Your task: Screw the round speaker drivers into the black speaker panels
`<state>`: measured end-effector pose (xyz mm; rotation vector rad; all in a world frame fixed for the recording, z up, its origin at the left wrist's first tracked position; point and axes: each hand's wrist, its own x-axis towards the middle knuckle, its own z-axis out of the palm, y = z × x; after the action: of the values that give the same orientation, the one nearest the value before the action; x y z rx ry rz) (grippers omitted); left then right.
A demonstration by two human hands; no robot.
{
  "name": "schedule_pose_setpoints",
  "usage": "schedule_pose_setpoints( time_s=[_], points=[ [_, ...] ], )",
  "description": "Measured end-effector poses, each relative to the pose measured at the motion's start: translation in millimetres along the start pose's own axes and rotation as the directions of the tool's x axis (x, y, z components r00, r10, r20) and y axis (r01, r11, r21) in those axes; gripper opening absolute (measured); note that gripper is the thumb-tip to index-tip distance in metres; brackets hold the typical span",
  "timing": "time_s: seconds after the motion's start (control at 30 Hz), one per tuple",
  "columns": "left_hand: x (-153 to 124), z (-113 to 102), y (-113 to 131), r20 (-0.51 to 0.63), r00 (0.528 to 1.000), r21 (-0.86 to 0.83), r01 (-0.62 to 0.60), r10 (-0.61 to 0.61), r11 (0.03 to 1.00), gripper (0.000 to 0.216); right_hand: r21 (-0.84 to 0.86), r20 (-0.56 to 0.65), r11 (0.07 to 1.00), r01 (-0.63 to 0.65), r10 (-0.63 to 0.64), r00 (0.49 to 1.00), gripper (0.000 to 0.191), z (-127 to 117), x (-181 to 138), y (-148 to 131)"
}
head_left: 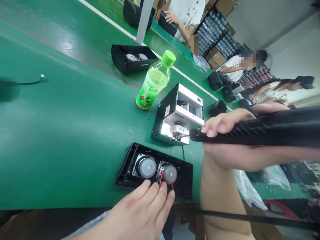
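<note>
My right hand (230,125) is wrapped round a black electric screwdriver (265,128), held level. Its tip points left and meets, or nearly meets, the lit outlet of a screw feeder (165,110), a black and silver box. On the near part of a black speaker panel (183,181) rests my left hand (147,206), fingers stretched out beside some red wires (165,175). Two round speaker drivers are mounted in that panel, a left one (147,167) and a right one (170,173).
Behind the feeder stands a green-capped drink bottle (153,85). Another black speaker housing (125,63) lies farther back on the green table (75,133). A cable end (41,77) is at the left, plastic bags (250,188) at the right. Several people work across the table.
</note>
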<state>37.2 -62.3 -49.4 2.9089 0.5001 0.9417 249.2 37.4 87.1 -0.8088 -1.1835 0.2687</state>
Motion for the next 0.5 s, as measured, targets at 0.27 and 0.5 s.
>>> schedule_pose_setpoints(
  time_s=[0.27,0.5],
  points=[
    [-2,4,2,0.024,1.0,-0.014,-0.003,0.003,1.0,0.043,0.018,-0.047,0.999,-0.041,0.042,0.998,0.095,-3,1,24],
    [-1,2,0,0.029,0.999,-0.012,-0.018,0.019,1.0,0.046,-0.022,-0.058,0.972,-0.235,0.234,0.971,0.083,-3,-15,4]
  ],
)
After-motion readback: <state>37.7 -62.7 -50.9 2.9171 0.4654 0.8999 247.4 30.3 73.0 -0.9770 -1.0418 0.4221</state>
